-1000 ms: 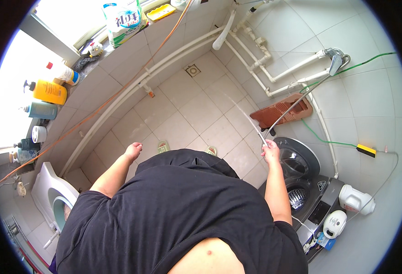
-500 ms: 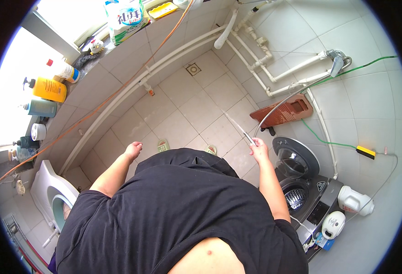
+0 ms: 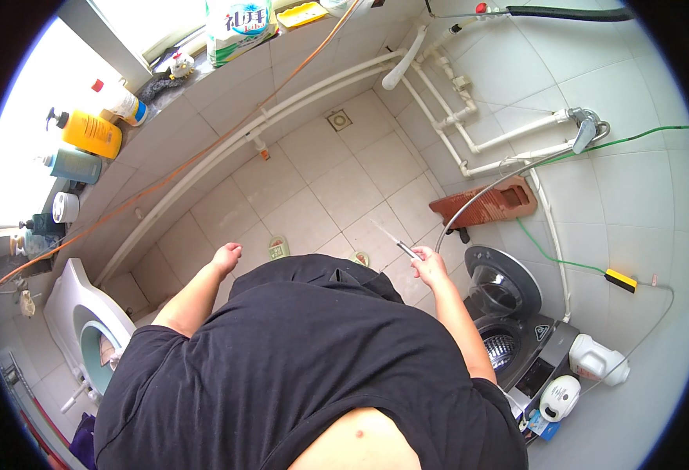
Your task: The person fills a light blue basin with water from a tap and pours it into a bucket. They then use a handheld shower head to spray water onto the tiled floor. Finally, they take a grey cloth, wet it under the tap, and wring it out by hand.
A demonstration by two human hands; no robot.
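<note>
My right hand (image 3: 429, 266) grips a slim spray nozzle (image 3: 408, 250) at the end of a grey hose. A thin jet of water leaves its tip toward the tiled floor. The grey hose (image 3: 481, 192) curves up from my hand to the metal wall tap (image 3: 585, 131). My left hand (image 3: 229, 255) hangs on the left side of my body, fingers curled in with nothing seen in them. Below and between my hands, green slippers (image 3: 279, 247) show past the hem of my black clothes.
A dark washing machine (image 3: 528, 345) stands at right with its round door open. A brown washboard (image 3: 489, 204) leans by the wall pipes. At left is a white washbasin (image 3: 78, 298); bottles (image 3: 90, 133) line the window ledge. A floor drain (image 3: 339, 120) lies at the far end.
My right hand has moved left and slightly down with the spray nozzle, and the water jet has shifted left. The view has turned slightly; my left hand stays about where it was.
</note>
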